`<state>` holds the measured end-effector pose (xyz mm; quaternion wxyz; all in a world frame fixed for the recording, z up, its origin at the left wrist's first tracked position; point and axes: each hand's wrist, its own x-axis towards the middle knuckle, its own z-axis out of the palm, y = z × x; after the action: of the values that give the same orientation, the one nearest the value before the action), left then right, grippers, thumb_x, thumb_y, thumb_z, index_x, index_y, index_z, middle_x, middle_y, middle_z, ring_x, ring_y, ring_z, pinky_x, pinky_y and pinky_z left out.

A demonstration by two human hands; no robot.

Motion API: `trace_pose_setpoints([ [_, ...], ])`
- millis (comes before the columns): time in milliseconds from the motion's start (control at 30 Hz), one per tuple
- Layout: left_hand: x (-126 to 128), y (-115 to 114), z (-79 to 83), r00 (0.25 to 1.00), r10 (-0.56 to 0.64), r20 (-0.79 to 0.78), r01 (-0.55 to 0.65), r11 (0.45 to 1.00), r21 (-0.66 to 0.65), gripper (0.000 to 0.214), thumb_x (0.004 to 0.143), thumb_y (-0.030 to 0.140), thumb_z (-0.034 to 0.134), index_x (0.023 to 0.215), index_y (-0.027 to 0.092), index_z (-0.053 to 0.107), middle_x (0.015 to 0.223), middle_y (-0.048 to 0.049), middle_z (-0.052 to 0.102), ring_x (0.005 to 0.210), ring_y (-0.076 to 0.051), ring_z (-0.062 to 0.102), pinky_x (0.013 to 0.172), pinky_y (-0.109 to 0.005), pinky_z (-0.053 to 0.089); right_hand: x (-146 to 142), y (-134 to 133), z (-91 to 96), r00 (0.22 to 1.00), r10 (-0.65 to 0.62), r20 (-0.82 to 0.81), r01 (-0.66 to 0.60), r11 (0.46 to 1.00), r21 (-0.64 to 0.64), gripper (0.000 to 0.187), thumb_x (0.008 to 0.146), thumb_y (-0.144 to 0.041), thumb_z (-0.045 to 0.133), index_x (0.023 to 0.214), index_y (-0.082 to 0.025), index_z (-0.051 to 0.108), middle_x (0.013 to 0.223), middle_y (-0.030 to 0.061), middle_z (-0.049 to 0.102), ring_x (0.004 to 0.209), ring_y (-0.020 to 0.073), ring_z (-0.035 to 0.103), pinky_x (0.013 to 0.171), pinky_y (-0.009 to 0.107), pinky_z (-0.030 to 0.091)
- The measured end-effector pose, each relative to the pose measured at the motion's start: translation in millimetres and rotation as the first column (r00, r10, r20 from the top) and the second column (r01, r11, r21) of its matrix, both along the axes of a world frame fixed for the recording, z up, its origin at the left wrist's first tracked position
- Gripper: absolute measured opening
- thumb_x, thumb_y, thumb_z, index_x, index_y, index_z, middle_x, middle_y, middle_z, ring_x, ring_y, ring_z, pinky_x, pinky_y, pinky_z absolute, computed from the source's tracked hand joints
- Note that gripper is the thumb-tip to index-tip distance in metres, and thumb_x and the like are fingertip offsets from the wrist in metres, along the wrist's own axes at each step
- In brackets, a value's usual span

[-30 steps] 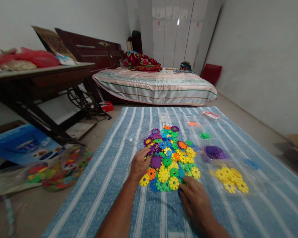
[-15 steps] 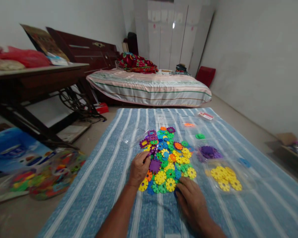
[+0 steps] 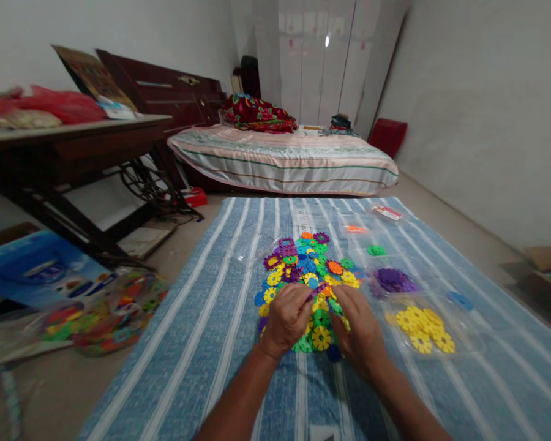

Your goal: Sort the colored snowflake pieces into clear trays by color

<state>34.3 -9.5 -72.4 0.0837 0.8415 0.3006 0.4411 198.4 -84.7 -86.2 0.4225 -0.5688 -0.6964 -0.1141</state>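
Observation:
A heap of small coloured plastic flower discs [image 3: 310, 269] lies on a blue striped mat [image 3: 202, 331]. Over the near edge of the heap my left hand [image 3: 288, 318] and my right hand [image 3: 359, 324] are close together, fingers curled. Between the fingertips of both hands sits a small purple piece [image 3: 319, 288], pinched from either side. Each hand hides several discs beneath it. To the right lie separate groups of yellow discs [image 3: 422, 327] and purple discs [image 3: 392, 280] in clear plastic.
A bed [image 3: 284, 156] stands beyond the mat. A dark wooden table [image 3: 68, 147] is at the left, with a bag of coloured pieces [image 3: 96, 315] and a blue box [image 3: 32, 269] on the floor beside it. A cardboard box [image 3: 544, 263] sits by the right wall.
My left hand left the heap's left side and moved right; my right hand lifted off the mat and moved up. They now meet over the discs with a purple piece between them.

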Motion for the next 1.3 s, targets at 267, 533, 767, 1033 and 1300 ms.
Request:
trace_pose_setpoints([
  [267, 17, -21, 0.0, 0.988, -0.153, -0.036, 0.153, 0.988, -0.009, 0.011, 0.089, 0.018, 0.053, 0.087, 0.017, 0.064, 0.078, -0.0056, 0.071, 0.080, -0.018, 0.067, 0.073, -0.031, 0.054, 20, -4, 9.7, 0.997, 0.083, 0.010, -0.082, 0.994, -0.068, 0.014, 0.093, -0.021, 0.049, 0.092, -0.021, 0.063, 0.091, 0.0072, 0.068, 0.088, 0.0198, 0.064, 0.078, 0.032, 0.054],
  [533, -4, 6, -8.5, 0.983, 0.120, 0.140, -0.130, 0.989, 0.064, 0.023, 0.086, 0.023, 0.059, 0.107, 0.015, 0.065, 0.101, -0.0109, 0.073, 0.098, -0.021, 0.068, 0.092, -0.036, 0.055, 78, -9, 40.1, 0.980, -0.166, 0.107, 0.167, 0.986, 0.001, 0.018, 0.093, -0.030, 0.052, 0.087, -0.019, 0.065, 0.084, 0.0069, 0.070, 0.077, 0.0200, 0.065, 0.070, 0.030, 0.049],
  [767, -43, 42, -28.4, 0.837, 0.497, 0.231, -0.392, 0.838, -0.380, 0.025, 0.085, 0.033, 0.054, 0.094, 0.017, 0.071, 0.094, -0.0079, 0.075, 0.090, -0.021, 0.069, 0.087, -0.033, 0.054, 87, -1, 41.5, 0.909, -0.385, 0.164, 0.373, 0.923, 0.097, 0.024, 0.093, -0.034, 0.050, 0.093, -0.017, 0.066, 0.086, 0.0100, 0.070, 0.081, 0.0237, 0.062, 0.074, 0.035, 0.047],
  [1033, -48, 50, -40.3, 0.776, 0.571, 0.266, -0.301, 0.707, -0.640, 0.030, 0.078, 0.041, 0.055, 0.085, 0.016, 0.071, 0.077, -0.0031, 0.073, 0.072, -0.018, 0.066, 0.070, -0.027, 0.051, -8, 11, 7.1, 0.998, 0.033, 0.053, -0.026, 0.990, -0.137, 0.016, 0.093, -0.028, 0.051, 0.092, -0.020, 0.065, 0.098, 0.0092, 0.067, 0.093, 0.0214, 0.061, 0.083, 0.035, 0.050],
  [1300, -49, 51, -41.1, 0.779, 0.576, 0.247, -0.285, 0.677, -0.679, 0.027, 0.076, 0.040, 0.056, 0.080, 0.018, 0.071, 0.070, 0.0005, 0.070, 0.067, -0.015, 0.063, 0.064, -0.023, 0.048, -49, 42, -0.4, 0.982, -0.009, 0.189, 0.075, 0.935, -0.346, 0.022, 0.084, -0.039, 0.065, 0.088, -0.018, 0.066, 0.111, 0.0157, 0.062, 0.111, 0.0311, 0.052, 0.094, 0.046, 0.045],
])
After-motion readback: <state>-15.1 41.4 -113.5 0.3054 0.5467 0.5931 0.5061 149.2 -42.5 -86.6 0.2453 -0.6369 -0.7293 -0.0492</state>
